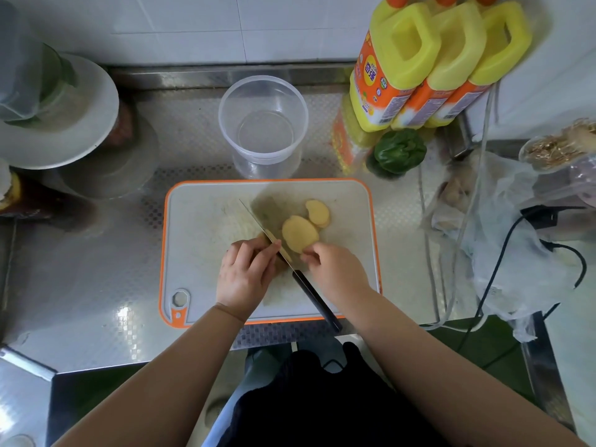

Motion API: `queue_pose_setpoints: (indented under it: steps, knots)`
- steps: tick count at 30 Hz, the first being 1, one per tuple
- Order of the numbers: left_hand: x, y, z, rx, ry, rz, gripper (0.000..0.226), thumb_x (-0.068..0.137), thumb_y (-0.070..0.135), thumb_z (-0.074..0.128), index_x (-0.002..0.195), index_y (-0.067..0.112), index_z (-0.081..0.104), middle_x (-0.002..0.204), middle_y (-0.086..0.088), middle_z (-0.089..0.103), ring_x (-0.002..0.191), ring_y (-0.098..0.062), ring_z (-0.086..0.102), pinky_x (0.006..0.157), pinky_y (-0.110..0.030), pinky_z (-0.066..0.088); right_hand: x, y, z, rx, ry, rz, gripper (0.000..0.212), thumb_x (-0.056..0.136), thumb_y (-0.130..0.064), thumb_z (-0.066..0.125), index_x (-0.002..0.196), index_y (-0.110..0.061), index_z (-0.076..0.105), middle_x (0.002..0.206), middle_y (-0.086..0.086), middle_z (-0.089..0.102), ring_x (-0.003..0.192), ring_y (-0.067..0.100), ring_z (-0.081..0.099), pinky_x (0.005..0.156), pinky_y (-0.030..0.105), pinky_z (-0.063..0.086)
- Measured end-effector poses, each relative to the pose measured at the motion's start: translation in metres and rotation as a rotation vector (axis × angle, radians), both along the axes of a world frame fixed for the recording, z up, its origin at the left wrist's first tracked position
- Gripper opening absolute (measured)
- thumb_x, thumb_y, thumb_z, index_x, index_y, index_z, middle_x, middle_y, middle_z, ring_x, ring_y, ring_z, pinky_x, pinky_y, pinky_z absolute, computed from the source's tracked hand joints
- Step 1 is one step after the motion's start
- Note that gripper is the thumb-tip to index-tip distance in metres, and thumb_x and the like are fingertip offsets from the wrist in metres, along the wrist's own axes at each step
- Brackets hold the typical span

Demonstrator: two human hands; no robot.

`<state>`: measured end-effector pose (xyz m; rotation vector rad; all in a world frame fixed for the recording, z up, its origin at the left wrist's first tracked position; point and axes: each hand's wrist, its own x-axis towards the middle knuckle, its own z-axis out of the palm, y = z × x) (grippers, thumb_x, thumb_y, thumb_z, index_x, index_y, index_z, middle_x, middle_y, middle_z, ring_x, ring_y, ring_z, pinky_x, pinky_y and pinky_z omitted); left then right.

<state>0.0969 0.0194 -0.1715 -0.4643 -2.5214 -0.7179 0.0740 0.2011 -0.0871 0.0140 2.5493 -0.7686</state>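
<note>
— Yellow bottles (pixel 400 59), far right?
— Three, side by side.
— Potato slices (pixel 300 233)?
— Three showing, overlapped, on one cutting board (pixel 200 227). One knife (pixel 316 300) too.
— Elsewhere on the surface (pixel 96 253)?
— One clear tub (pixel 225 130) far centre, one green pepper (pixel 400 151) near the bottles, one plate (pixel 80 124) far left.

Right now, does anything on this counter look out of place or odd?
The knife lies slanted across the cutting board, its dark handle jutting past the board's near edge, unheld. The right grip pinches a potato slice instead; the left grip touches the blade.
</note>
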Motion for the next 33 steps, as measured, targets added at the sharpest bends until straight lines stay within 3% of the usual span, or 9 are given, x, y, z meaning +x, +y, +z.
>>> queue_pose_setpoints:
  steps: [3, 7, 13, 17, 20, 23, 26, 29, 33]
  knots:
    - [0.001, 0.001, 0.0, 0.004, -0.007, -0.003, 0.025, 0.096, 0.012, 0.057, 0.121, 0.017, 0.057, 0.106, -0.003, 0.049, 0.087, -0.029, 0.053, 0.073, -0.04, 0.049, -0.011, -0.007, -0.001, 0.046, 0.025, 0.148, 0.035, 0.095, -0.037, 0.054, 0.122, -0.016, 0.061, 0.102, 0.005, 0.068, 0.094, 0.025, 0.063, 0.078, 0.037, 0.051]
    - [0.0, 0.0, 0.0, 0.003, -0.006, -0.005, 0.022, 0.099, 0.015, 0.054, 0.121, 0.017, 0.058, 0.106, -0.003, 0.05, 0.087, -0.03, 0.054, 0.073, -0.04, 0.049, -0.012, -0.009, -0.003, 0.07, 0.134, 0.15, 0.032, 0.095, -0.036, 0.051, 0.117, -0.016, 0.062, 0.094, 0.003, 0.069, 0.085, 0.024, 0.063, 0.071, 0.036, 0.051]
    - [0.001, 0.0, -0.002, -0.001, -0.007, 0.0, 0.027, 0.096, 0.012, 0.057, 0.123, 0.017, 0.057, 0.107, -0.003, 0.05, 0.088, -0.03, 0.052, 0.075, -0.039, 0.049, -0.013, -0.008, -0.01, 0.012, 0.019, -0.1, 0.019, 0.09, -0.027, 0.053, 0.09, -0.013, 0.065, 0.076, 0.004, 0.065, 0.072, 0.025, 0.06, 0.064, 0.037, 0.05]
    - [0.001, 0.001, -0.002, -0.006, -0.007, 0.006, 0.027, 0.095, 0.012, 0.057, 0.122, 0.017, 0.057, 0.107, -0.003, 0.05, 0.088, -0.03, 0.053, 0.076, -0.038, 0.048, -0.015, -0.007, -0.009, -0.055, -0.032, -0.201, 0.013, 0.089, -0.026, 0.055, 0.087, -0.016, 0.063, 0.077, 0.003, 0.066, 0.071, 0.022, 0.062, 0.065, 0.034, 0.051]
    - [0.002, 0.0, -0.002, -0.011, -0.013, 0.009, 0.025, 0.097, 0.013, 0.055, 0.122, 0.017, 0.057, 0.107, -0.003, 0.05, 0.087, -0.03, 0.054, 0.074, -0.037, 0.048, -0.018, 0.001, -0.011, -0.246, -0.121, -0.404, 0.007, 0.087, -0.023, 0.057, 0.083, -0.022, 0.062, 0.075, 0.003, 0.068, 0.063, 0.022, 0.065, 0.068, 0.042, 0.058]
    - [0.001, 0.0, -0.001, -0.006, -0.014, 0.008, 0.022, 0.1, 0.015, 0.052, 0.121, 0.016, 0.058, 0.106, -0.003, 0.05, 0.086, -0.03, 0.054, 0.073, -0.039, 0.049, -0.021, 0.009, -0.014, -0.285, -0.153, -0.523, 0.016, 0.09, -0.022, 0.058, 0.074, -0.019, 0.059, 0.07, 0.008, 0.068, 0.052, 0.022, 0.061, 0.064, 0.05, 0.057]
    - [0.003, 0.002, 0.0, -0.007, -0.011, 0.016, 0.022, 0.1, 0.015, 0.052, 0.121, 0.017, 0.058, 0.106, -0.003, 0.05, 0.087, -0.029, 0.052, 0.072, -0.04, 0.05, -0.009, 0.011, -0.009, -0.081, -0.127, -0.352, 0.036, 0.093, -0.05, 0.051, 0.082, -0.016, 0.055, 0.074, 0.004, 0.066, 0.067, 0.025, 0.064, 0.069, 0.044, 0.055]
    - [0.002, 0.002, 0.001, -0.009, -0.017, 0.028, 0.023, 0.101, 0.018, 0.05, 0.123, 0.016, 0.057, 0.107, -0.003, 0.052, 0.087, -0.028, 0.052, 0.073, -0.039, 0.051, 0.019, -0.003, 0.0, 0.069, -0.241, -0.039, 0.058, 0.088, -0.069, 0.038, 0.109, -0.017, 0.053, 0.098, -0.001, 0.063, 0.091, 0.022, 0.061, 0.073, 0.034, 0.045]
    - [0.004, 0.004, 0.003, 0.037, -0.029, 0.047, 0.019, 0.102, 0.02, 0.049, 0.117, 0.008, 0.051, 0.101, -0.014, 0.064, 0.089, -0.029, 0.054, 0.077, -0.037, 0.047, 0.034, -0.021, -0.005, 0.175, -0.082, 0.119, 0.031, 0.098, -0.041, 0.043, 0.106, -0.012, 0.053, 0.09, 0.002, 0.059, 0.089, 0.025, 0.063, 0.069, 0.03, 0.043]
